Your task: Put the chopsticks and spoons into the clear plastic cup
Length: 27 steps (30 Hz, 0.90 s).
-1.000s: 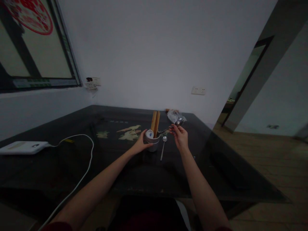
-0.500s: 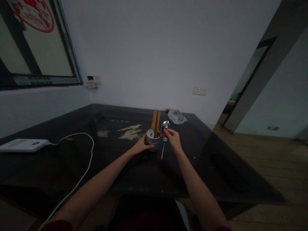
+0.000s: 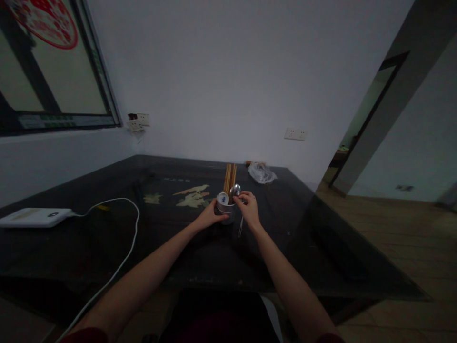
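Note:
My left hand (image 3: 209,215) is wrapped round the left side of a small cylindrical holder (image 3: 226,209) that stands on the dark table. Several wooden chopsticks (image 3: 229,176) rise from the holder, and a white ceramic spoon with a blue mark (image 3: 223,197) leans at its left rim. With its fingers pinched, my right hand (image 3: 249,209) grips a metal spoon (image 3: 235,190), bowl up, at the holder's right rim; its handle's lower end is hidden. Just right of the holder a second metal utensil (image 3: 241,226) lies on the table, partly behind my right hand.
A crumpled clear plastic bag (image 3: 262,173) lies near the wall. On the left a white power bank (image 3: 37,217) trails a white cable (image 3: 133,243) across the table. A dark flat object (image 3: 339,252) rests at the right. The dark table (image 3: 171,257) carries a pale bird-and-leaf picture.
My right hand has moved left with the metal spoon, from beside the holder to over its right rim. My left hand stays on the holder.

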Available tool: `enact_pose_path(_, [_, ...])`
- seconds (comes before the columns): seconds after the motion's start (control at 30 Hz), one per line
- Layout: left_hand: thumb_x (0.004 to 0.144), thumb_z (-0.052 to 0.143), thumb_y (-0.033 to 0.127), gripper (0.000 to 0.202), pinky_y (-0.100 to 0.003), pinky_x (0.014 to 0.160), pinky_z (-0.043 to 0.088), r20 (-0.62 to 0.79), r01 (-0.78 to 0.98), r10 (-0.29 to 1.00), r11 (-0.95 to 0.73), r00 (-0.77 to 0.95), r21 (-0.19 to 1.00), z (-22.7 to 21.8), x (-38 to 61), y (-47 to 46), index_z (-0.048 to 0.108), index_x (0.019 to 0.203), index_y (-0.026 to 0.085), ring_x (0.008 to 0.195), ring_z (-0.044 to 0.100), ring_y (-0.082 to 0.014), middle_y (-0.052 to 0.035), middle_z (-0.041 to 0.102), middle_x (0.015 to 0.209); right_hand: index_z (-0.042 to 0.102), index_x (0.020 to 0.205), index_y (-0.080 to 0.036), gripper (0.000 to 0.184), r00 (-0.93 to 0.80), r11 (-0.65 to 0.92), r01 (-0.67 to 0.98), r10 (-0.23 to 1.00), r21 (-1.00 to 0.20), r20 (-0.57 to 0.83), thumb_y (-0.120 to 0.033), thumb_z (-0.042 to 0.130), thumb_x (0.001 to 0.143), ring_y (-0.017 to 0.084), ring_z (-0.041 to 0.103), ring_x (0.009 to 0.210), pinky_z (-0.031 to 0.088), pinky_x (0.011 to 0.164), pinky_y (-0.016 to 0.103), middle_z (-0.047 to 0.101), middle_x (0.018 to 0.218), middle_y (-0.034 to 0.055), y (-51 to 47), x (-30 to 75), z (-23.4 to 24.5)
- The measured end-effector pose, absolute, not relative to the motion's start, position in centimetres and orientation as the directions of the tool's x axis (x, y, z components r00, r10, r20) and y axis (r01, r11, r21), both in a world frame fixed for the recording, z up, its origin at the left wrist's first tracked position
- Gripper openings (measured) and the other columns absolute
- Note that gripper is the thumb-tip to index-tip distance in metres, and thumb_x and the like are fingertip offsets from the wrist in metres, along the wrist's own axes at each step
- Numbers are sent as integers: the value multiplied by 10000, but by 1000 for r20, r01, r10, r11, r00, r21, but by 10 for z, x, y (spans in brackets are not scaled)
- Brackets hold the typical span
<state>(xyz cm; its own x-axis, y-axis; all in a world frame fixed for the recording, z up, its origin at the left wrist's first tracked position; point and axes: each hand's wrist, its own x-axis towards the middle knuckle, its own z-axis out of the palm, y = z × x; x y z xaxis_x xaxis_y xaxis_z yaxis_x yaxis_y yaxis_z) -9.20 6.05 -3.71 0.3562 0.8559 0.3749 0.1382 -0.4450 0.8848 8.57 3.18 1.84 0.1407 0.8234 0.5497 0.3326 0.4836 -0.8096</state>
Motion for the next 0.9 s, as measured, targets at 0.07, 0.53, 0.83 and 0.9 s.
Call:
enact_pose_path(0.07, [604, 795, 326, 815, -445, 1020, 387, 370, 144, 858, -442, 356, 885, -39, -93, 62, 390, 1288, 146, 1175, 517, -283, -165, 511, 1297, 646, 655, -199, 259, 136, 482, 344, 824, -806, 551, -445, 619, 732, 234, 523, 965, 431, 646, 298, 577, 964, 93, 33, 86, 17])
enact_pose_path(0.53, [601, 795, 326, 822, -436, 1018, 401, 349, 123, 865, -415, 360, 902, -38, -92, 61, 402, 1304, 164, 1165, 531, -264, -146, 526, 1291, 698, 766, -220, 259, 41, 521, 402, 812, -753, 583, -428, 550, 811, 244, 535, 979, 447, 762, 346, 602, 953, 93, 36, 90, 14])
enact_pose_path(0.83, [603, 790, 299, 802, -438, 997, 420, 322, 150, 878, -393, 353, 907, -33, -91, 57, 398, 1285, 147, 1159, 535, -275, -152, 544, 1260, 614, 784, -206, 207, 72, 516, 389, 809, -763, 584, -393, 528, 801, 216, 540, 842, 434, 699, 306, 584, 850, 70, 36, 90, 12])
enact_pose_path(0.9, [611, 786, 311, 794, -433, 1007, 412, 331, 150, 871, -405, 363, 902, -33, -92, 57, 397, 1283, 143, 1166, 530, -274, -153, 538, 1268, 603, 808, -200, 216, 85, 503, 374, 818, -779, 569, -400, 522, 803, 207, 544, 820, 434, 699, 302, 588, 856, 66, 36, 90, 12])
